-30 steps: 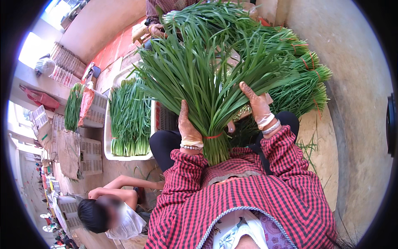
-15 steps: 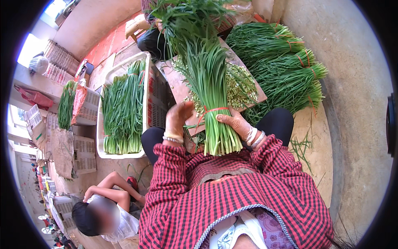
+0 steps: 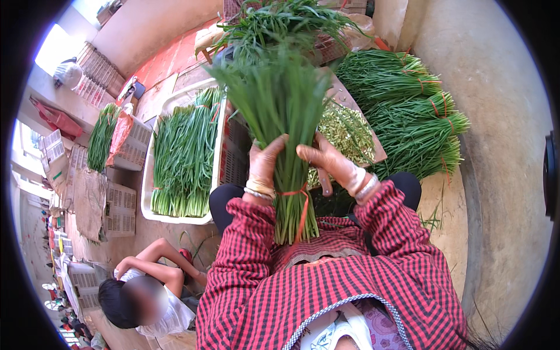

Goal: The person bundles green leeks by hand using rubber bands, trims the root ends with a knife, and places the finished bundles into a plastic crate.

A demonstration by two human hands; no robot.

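A bunch of green chives [image 3: 286, 154] stands before me with its pale cut stems toward my lap. An orange-red tie [image 3: 291, 192] circles it low down, one loose end hanging. My left hand [image 3: 266, 162], in a thin glove, grips the bunch's left side above the tie. My right hand [image 3: 333, 160], also gloved, presses its thumb and fingers to the other side. The leaf tops are smeared by motion. Beyond the bunch lies a board [image 3: 373, 147] strewn with short pale stem cuttings [image 3: 344, 131]. A brownish handle [image 3: 325, 182] shows by my right hand; its other end is hidden.
Tied chive bunches [image 3: 402, 111] are heaped at the right beside the wall. A white crate [image 3: 147, 195] of chives stands left. More loose chives [image 3: 286, 23] lie at the far side. A person [image 3: 154, 291] sits low at the left; stacked crates [image 3: 121, 210] stand behind.
The bunch has come nearer my body and turned upright, apart from the chives beyond. My left hand has closed on it; my right hand has shifted up from the tie.
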